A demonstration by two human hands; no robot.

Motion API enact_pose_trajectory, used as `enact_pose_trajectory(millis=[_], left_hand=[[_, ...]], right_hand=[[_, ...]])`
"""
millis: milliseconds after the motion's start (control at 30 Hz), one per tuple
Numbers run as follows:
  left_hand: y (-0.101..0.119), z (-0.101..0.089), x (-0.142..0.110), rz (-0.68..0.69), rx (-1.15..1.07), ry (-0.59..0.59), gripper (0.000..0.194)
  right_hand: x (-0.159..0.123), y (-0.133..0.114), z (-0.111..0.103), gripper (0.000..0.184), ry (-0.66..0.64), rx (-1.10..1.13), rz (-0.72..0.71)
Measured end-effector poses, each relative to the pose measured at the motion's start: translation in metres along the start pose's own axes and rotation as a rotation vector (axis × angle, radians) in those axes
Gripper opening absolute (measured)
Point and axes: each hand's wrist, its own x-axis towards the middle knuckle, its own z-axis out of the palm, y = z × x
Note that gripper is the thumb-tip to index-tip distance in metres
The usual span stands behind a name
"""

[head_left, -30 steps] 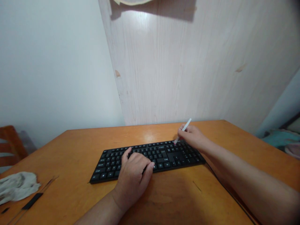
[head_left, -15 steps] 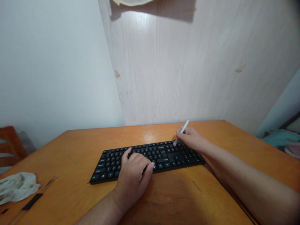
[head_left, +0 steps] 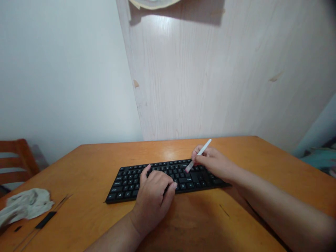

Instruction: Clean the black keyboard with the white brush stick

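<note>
The 2 hands are working at a black computer keyboard (head_left: 128, 185); it is lying flat on the orange wooden desk (head_left: 78, 175), directly beneath the left hand and extending to beneath the right hand.

The left hand (head_left: 154, 197) is resting palm-down on the middle of the keyboard, with its fingers curving over the keys; it is released, grasping nothing. The right hand (head_left: 214, 162) is grasping a white pen-shaped stick (head_left: 202, 151) between thumb and fingers, over the upper right part of the keyboard; the stick is tilting, with its lower end pointing down and to the left of the hand, at the keys; whether that end is touching a key cannot be determined.

A dark cable (head_left: 258, 213) is running across the desk below the right forearm. Well left of the left hand, a crumpled grey-white cloth (head_left: 26, 204) and a black strip (head_left: 46, 219) are lying on the desk; beyond them, a slatted wooden chair (head_left: 15, 162) is standing. A pale wood-grain panel (head_left: 189, 87) is rising ahead of both hands; teal fabric (head_left: 320, 157) is lying far right of the right hand.
</note>
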Motion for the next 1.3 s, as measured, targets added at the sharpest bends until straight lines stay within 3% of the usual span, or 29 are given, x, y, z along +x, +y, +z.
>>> enact_pose_trajectory(millis=[100,167,300,433,633,767,1000,1100,1300], left_hand=[[0.003,-0.001,0.000,0.006,-0.029,0.041,0.014],[0.005,-0.002,0.000,0.019,-0.055,0.045,0.021],[0.007,-0.003,0.000,0.034,-0.066,-0.001,0.027],[0.007,-0.002,0.000,0.052,-0.017,-0.041,0.023],[0.006,0.003,-0.002,0.084,0.040,-0.009,0.024],[0.007,0.003,-0.002,0.084,0.045,-0.008,0.024],[0.002,0.001,0.000,0.051,0.039,-0.002,0.027],[0.001,0.001,0.000,0.038,0.032,-0.020,0.028],[-0.002,0.002,0.000,0.018,0.013,-0.013,0.026]], right_hand=[[-0.008,-0.003,0.017,0.004,-0.090,0.085,0.008],[-0.012,-0.002,0.028,0.001,-0.091,0.070,0.009],[-0.021,-0.002,0.044,0.012,-0.070,0.077,0.003],[-0.025,-0.002,0.050,0.016,-0.110,0.132,-0.022],[-0.027,-0.004,0.049,0.019,-0.182,0.201,0.007],[-0.023,-0.007,0.044,0.020,-0.121,0.222,0.025],[-0.004,-0.003,0.005,0.024,0.185,0.232,0.004],[0.001,0.001,-0.006,0.026,0.187,0.164,0.014],[0.009,0.019,-0.011,0.005,0.124,-0.089,0.031]])
